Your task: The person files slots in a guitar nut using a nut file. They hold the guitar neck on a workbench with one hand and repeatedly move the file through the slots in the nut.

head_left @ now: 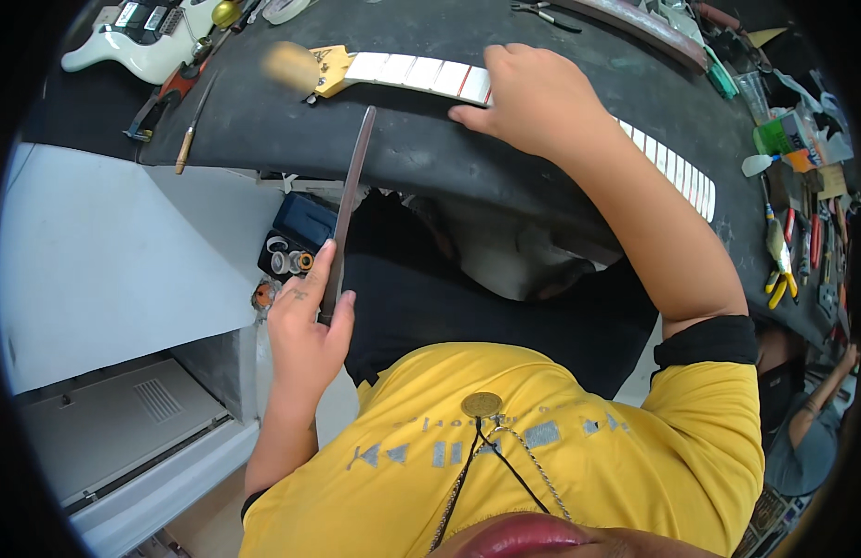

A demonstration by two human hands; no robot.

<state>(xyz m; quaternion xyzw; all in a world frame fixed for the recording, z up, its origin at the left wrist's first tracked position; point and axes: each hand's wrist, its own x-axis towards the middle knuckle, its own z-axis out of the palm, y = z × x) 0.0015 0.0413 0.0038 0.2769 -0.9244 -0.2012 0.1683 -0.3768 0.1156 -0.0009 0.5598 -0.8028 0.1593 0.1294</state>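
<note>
My left hand (310, 321) is closed round the lower end of a long, flat metal file (354, 181). Its index finger lies along the blade, which points up toward the bench edge. On the bench lies a guitar neck (407, 71), its fretboard covered in white strips between the frets, a few lines red. My right hand (547, 102) grips the neck near its middle, thumb on the near side and fingers over the far side. The right forearm hides part of the neck. At the left end, the headstock (330, 70) runs into a blurred tan rounded shape.
The dark bench (235, 121) holds a white guitar body (161, 42), a wooden-handled thin tool (196, 126) and pliers (547, 14). Yellow-handled pliers (779, 265) and other tools crowd the right. Below sit a dark case (305, 221) and a white cabinet (124, 251). Another person (807, 437) is at right.
</note>
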